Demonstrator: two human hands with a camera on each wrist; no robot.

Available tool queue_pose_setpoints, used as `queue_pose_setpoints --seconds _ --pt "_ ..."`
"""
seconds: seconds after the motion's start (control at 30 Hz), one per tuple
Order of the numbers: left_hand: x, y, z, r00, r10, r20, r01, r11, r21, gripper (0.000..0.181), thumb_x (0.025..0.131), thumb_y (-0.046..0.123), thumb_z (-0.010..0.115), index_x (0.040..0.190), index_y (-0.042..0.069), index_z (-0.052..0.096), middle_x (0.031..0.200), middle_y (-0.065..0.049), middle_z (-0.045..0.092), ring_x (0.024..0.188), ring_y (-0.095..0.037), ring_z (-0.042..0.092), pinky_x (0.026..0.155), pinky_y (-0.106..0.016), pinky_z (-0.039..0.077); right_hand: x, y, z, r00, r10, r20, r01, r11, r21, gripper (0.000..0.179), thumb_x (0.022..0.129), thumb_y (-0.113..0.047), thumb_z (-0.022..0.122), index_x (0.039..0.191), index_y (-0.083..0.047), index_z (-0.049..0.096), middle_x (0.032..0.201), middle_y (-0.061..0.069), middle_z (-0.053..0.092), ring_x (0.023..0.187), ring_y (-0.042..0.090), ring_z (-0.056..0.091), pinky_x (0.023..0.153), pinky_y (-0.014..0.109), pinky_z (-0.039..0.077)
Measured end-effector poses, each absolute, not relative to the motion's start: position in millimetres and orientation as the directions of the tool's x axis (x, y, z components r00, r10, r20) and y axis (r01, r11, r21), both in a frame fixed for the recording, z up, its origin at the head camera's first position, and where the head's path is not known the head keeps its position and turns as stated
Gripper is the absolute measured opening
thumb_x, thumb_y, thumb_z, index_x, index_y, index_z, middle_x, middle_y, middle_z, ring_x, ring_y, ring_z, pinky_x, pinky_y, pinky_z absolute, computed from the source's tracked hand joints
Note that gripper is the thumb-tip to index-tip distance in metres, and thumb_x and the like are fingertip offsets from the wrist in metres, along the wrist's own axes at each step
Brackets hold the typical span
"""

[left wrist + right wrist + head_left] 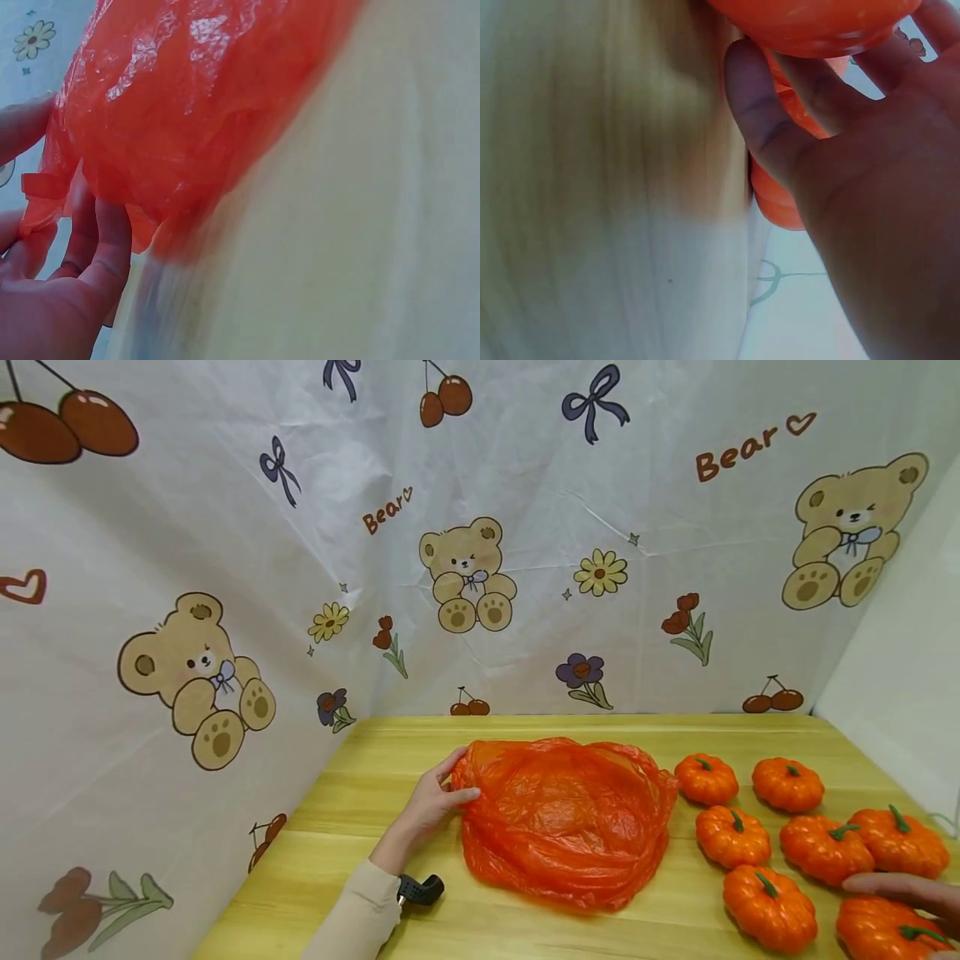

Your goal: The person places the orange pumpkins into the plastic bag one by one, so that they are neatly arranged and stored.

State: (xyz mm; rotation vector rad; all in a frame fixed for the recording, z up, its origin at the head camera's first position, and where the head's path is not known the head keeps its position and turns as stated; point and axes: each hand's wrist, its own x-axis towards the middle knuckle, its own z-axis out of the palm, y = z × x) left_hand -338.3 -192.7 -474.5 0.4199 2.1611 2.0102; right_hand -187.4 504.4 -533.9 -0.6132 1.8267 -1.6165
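A thin red plastic bag (562, 877) lies on the table with its mouth spread wide toward the head camera. My left hand (431, 797) grips the bag's left rim, thumb on the inside and fingers behind. The left wrist view shows the plastic (172, 112) between thumb and fingers. At the right edge of the head view, my right hand (911, 892) reaches over a small orange pumpkin (873, 931) with a green stem. In the right wrist view, my right hand's fingers (765, 124) are spread beside a pumpkin (825, 22); some fingertips are hidden behind it.
Several more orange pumpkins (770, 907) stand right of the bag, the nearest pumpkin (706, 779) almost touching its rim. A black wrist device (422, 890) sits at my left cuff. A patterned cloth (510, 677) covers the back and left; a white wall (900, 668) bounds the right.
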Motion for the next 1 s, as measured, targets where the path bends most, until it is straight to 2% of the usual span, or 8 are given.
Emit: queue_pose_setpoints --seconds 0.07,0.13,0.2,0.43,0.57,0.73,0.8,1.0 --pt "-338 -192 -476 -0.948 0.312 0.058 0.076 0.047 0.996 0.091 0.090 0.003 0.075 0.165 0.014 0.025 0.171 -0.012 0.025 0.142 -0.043 0.046 0.102 -0.034 0.057 -180 496 -543 -0.733 -0.679 0.041 -0.217 0.176 -0.960 0.071 0.096 0.014 0.052 0.155 -0.026 0.044 0.152 -0.025 0.050 0.133 -0.002 0.054 0.095 0.021 0.057" --pt "-336 -192 -476 -0.946 0.318 0.054 0.069 0.034 0.997 0.092 0.090 0.000 0.074 0.165 0.013 0.022 0.172 -0.012 0.022 0.143 -0.044 0.046 0.102 -0.034 0.057 -174 486 -549 -0.751 -0.613 0.244 -0.513 0.310 -0.800 0.083 0.082 0.019 0.065 0.151 -0.023 0.048 0.150 -0.023 0.052 0.132 -0.007 0.052 0.092 0.012 0.053" --pt "-336 -192 -478 -0.944 0.326 0.056 0.066 0.020 0.998 0.094 0.090 -0.002 0.073 0.166 0.011 0.019 0.172 -0.012 0.020 0.143 -0.045 0.045 0.102 -0.034 0.057 -170 478 -552 -0.735 -0.542 0.406 -0.658 0.430 -0.618 0.091 0.068 0.020 0.074 0.147 -0.020 0.052 0.148 -0.019 0.055 0.131 -0.011 0.049 0.092 0.003 0.046" --pt "-337 -190 -477 -0.933 0.354 0.070 0.069 -0.016 0.997 0.094 0.090 -0.006 0.071 0.166 0.012 0.018 0.173 -0.009 0.017 0.143 -0.046 0.044 0.098 -0.030 0.059 -163 467 -552 -0.761 -0.438 0.478 -0.647 0.477 -0.594 0.095 0.058 0.019 0.078 0.142 -0.020 0.057 0.136 -0.018 0.064 0.111 -0.007 0.063 0.084 0.003 0.047" --pt "-340 -190 -475 -0.926 0.362 0.103 0.106 -0.014 0.994 0.088 0.092 -0.005 0.069 0.165 0.015 0.025 0.174 -0.008 0.012 0.146 -0.047 0.039 0.098 -0.027 0.058 -170 475 -546 -0.716 -0.475 0.511 -0.698 0.465 -0.545 0.101 0.053 0.016 0.080 0.144 -0.020 0.056 0.135 -0.019 0.064 0.113 -0.010 0.060 0.086 -0.001 0.041" --pt "-341 -193 -476 -0.928 0.358 0.105 0.131 0.048 0.990 0.076 0.093 -0.003 0.068 0.161 0.009 0.036 0.175 -0.013 0.007 0.157 -0.040 0.018 0.105 -0.026 0.053 -180 485 -528 -0.730 -0.513 0.452 -0.682 0.507 -0.527 0.099 0.062 0.009 0.077 0.148 -0.032 0.050 0.138 -0.023 0.060 0.113 -0.011 0.058 0.083 0.000 0.038" --pt "-341 -194 -477 -0.931 0.351 0.097 0.126 0.061 0.990 0.074 0.093 -0.003 0.068 0.160 0.007 0.036 0.174 -0.014 0.008 0.159 -0.038 0.014 0.108 -0.028 0.051 -183 482 -521 -0.734 -0.494 0.465 -0.678 0.500 -0.539 0.096 0.063 0.006 0.077 0.150 -0.024 0.050 0.136 -0.016 0.064 0.111 -0.006 0.061 0.083 0.003 0.040" --pt "-341 -194 -478 -0.932 0.349 0.099 0.123 0.047 0.991 0.074 0.094 -0.003 0.067 0.160 0.005 0.034 0.172 -0.016 0.017 0.152 -0.043 0.031 0.103 -0.027 0.055 -194 460 -482 -0.807 -0.451 0.380 -0.589 0.590 -0.551 0.088 0.071 0.006 0.078 0.151 -0.014 0.048 0.140 -0.019 0.059 0.119 -0.010 0.055 0.083 0.007 0.044"
